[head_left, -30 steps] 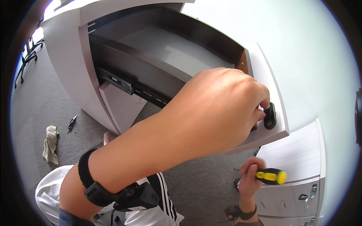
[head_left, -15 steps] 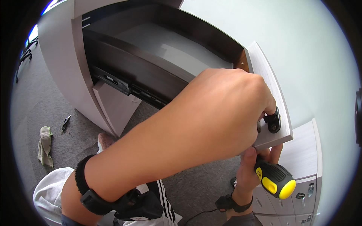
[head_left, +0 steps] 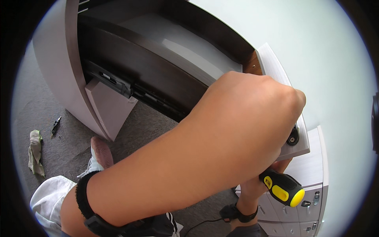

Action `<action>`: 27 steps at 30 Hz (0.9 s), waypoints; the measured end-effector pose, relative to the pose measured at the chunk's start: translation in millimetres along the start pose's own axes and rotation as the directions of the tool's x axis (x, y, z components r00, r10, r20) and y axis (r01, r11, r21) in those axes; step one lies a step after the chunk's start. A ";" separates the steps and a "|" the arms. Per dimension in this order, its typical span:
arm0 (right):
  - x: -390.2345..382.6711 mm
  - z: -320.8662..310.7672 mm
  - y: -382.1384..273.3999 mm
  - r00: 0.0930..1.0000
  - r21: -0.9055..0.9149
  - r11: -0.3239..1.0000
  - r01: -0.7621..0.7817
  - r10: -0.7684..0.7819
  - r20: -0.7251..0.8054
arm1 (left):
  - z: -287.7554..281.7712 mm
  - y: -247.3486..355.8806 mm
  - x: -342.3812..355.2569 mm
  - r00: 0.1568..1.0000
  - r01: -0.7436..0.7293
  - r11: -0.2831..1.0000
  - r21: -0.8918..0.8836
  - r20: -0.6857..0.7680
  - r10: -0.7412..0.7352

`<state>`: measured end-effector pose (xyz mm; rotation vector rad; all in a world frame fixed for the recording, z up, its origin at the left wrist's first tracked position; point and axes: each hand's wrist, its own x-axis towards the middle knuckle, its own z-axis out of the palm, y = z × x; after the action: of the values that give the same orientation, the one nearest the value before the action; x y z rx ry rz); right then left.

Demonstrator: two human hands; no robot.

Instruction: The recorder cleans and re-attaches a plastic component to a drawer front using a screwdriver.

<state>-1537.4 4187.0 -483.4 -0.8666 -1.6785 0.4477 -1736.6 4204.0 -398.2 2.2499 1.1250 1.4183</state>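
My left hand reaches across to the front panel of a pulled-out dark drawer. It is bent into a fist with knuckles up; its fingertips, and anything in them, are hidden. Beside its knuckles, a black fitting with a screw is fixed to the inner face of the panel. Lower down, my right hand is below the panel's edge, partly covered by the left. A screwdriver with a black and yellow handle is in its grip, the handle end pointing down to the right; the shaft cannot be seen.
The drawer's black slide rail runs along its side, out of a pale cabinet. A low cabinet with locks stands at the lower right, by a white wall. A glove-like cloth and a small black tool lie on the carpet.
My left hand has shifted right over the panel, covering more of the black fitting. The screwdriver and right hand sit slightly further left. The whole view has moved a little.
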 end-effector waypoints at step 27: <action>0.8 5.3 6.5 0.993 0.088 0.993 -0.074 0.081 -0.086 | -22.9 6.1 -11.3 0.988 -0.129 0.975 0.179 0.109 0.111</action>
<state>-1540.5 4192.5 -489.0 -0.8788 -1.5366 0.5220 -1755.7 4187.6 -390.8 2.5270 1.1503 1.2761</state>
